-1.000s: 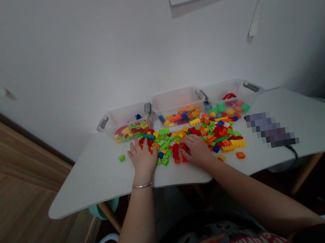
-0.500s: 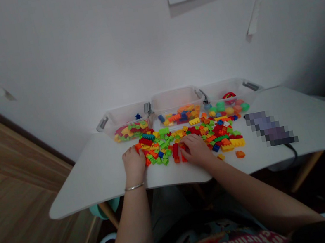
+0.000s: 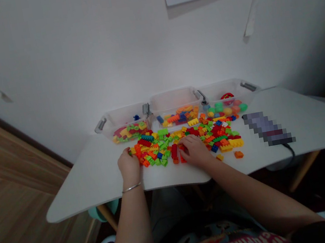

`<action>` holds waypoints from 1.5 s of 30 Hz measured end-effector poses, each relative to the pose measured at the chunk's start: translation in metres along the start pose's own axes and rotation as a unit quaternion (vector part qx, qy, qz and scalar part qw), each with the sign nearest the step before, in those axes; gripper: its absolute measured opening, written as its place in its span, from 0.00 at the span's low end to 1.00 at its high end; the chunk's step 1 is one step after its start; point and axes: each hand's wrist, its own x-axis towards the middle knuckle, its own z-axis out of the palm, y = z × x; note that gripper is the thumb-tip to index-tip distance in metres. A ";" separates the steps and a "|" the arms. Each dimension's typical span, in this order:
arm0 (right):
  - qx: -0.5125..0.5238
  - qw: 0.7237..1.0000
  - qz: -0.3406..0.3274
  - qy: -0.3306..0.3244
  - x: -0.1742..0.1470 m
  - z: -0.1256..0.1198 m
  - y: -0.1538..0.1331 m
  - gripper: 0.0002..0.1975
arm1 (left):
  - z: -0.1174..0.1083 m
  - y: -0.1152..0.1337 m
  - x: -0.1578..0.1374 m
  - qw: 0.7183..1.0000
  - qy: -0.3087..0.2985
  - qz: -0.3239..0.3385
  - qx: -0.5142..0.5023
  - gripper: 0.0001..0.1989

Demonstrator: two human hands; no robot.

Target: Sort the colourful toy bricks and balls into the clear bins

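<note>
Now the white table (image 3: pixel 307 121) carries a wide pile of bricks (image 3: pixel 184 140), lying between both hands. At 9 o'clock of the pile the left hand (image 3: pixel 129 166) is curled, touching its edge. At 6 o'clock the right hand (image 3: pixel 195 151) lies spread over red bricks (image 3: pixel 174 153).

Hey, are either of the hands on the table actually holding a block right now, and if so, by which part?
It cannot be told. The left hand is curled at the pile of blocks, the right hand lies on it; fingertips are hidden.
</note>
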 end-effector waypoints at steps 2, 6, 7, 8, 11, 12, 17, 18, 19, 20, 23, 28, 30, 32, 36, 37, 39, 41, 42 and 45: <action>-0.003 1.000 0.001 -0.003 0.000 0.000 0.000 0.09 | 0.000 -0.003 0.002 1.000 0.003 -0.004 -0.019 0.25; -0.009 1.000 0.007 -0.009 0.000 0.000 0.000 0.10 | 0.001 -0.005 0.002 0.993 0.049 0.000 -0.111 0.23; -0.008 1.000 0.007 -0.007 0.000 0.000 0.000 0.10 | 0.002 -0.003 0.002 0.989 0.063 0.008 -0.135 0.23; -0.007 1.000 0.006 -0.004 0.000 -0.001 0.000 0.10 | 0.002 0.000 0.000 0.985 0.073 0.023 -0.156 0.22; -0.002 1.000 0.002 0.007 0.000 0.000 -0.001 0.10 | 0.003 0.019 -0.010 0.973 0.060 0.088 -0.205 0.19; -0.002 1.000 0.000 0.011 0.000 0.000 -0.001 0.11 | 0.003 0.027 -0.014 0.968 0.040 0.114 -0.222 0.18; 0.013 0.999 -0.034 0.015 0.000 0.001 -0.001 0.15 | 0.008 0.069 -0.041 0.948 -0.037 0.229 -0.217 0.14; 0.015 0.999 -0.037 0.015 0.000 0.001 -0.001 0.15 | 0.009 0.075 -0.045 0.946 -0.045 0.249 -0.204 0.14; 0.016 0.999 -0.038 0.016 0.000 0.002 0.000 0.14 | 0.011 0.079 -0.049 0.943 -0.051 0.267 -0.194 0.15; 0.016 0.999 -0.035 0.019 0.000 0.002 0.000 0.13 | 0.013 0.083 -0.052 0.939 -0.056 0.282 -0.187 0.15; 0.018 0.999 -0.021 0.029 0.000 0.003 0.002 0.10 | 0.019 0.088 -0.056 0.927 -0.072 0.313 -0.195 0.16; 0.044 0.998 -0.007 0.046 0.000 0.005 0.006 0.12 | 0.022 0.089 -0.053 0.923 -0.092 0.323 -0.187 0.11; 0.050 0.997 0.005 0.052 0.000 0.005 0.006 0.13 | 0.020 0.089 -0.052 0.920 -0.100 0.337 -0.172 0.10; 0.050 0.996 0.023 0.064 0.000 0.006 0.006 0.12 | 0.018 0.089 -0.051 0.918 -0.089 0.359 -0.142 0.13; 0.051 0.992 0.063 0.098 0.001 0.007 0.006 0.11 | 0.018 0.086 -0.051 0.951 -0.004 0.310 -0.015 0.23; 0.053 0.991 0.070 0.105 0.002 0.007 0.007 0.11 | 0.020 0.085 -0.051 0.957 0.002 0.289 0.008 0.25; 0.058 0.989 0.078 0.114 0.002 0.008 0.008 0.11 | 0.024 0.082 -0.050 0.963 -0.014 0.267 0.031 0.28; 0.065 0.988 0.076 0.117 0.002 0.009 0.009 0.11 | 0.028 0.080 -0.049 0.964 -0.031 0.262 0.035 0.29; 0.070 0.988 0.074 0.119 0.002 0.009 0.009 0.11 | 0.030 0.079 -0.049 0.964 -0.036 0.263 0.036 0.28; 0.097 0.982 0.076 0.146 0.005 0.007 0.012 0.11 | 0.032 0.078 -0.048 0.961 -0.039 0.271 0.045 0.25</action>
